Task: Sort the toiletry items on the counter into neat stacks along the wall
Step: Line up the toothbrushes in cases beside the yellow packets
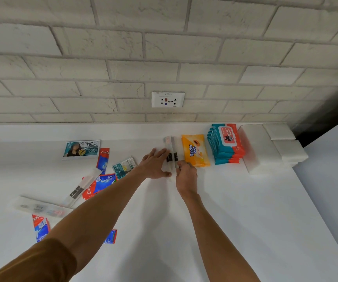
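Note:
Two clear toothbrush packets [171, 147] lie side by side, pointing at the wall, just left of an orange Tender Love wipes pack [195, 150]. My left hand [155, 164] rests flat against their left side, fingers straight. My right hand [186, 174] pinches the near end of the right packet. Right of the orange pack stands a stack of teal wipes packs [226, 143]. Loose on the counter at the left are a Cream Silk sachet sheet [82, 149], red and blue toothpaste sachets [103, 181], a teal sachet [124, 167] and more toothbrush packets [80, 189].
White folded cloths [265, 147] sit at the far right against the brick wall. A wall socket [168, 99] is above the counter. More toothpaste sachets [40, 226] and a clear packet [40, 206] lie near the left edge. The counter's right edge [314, 200] drops off.

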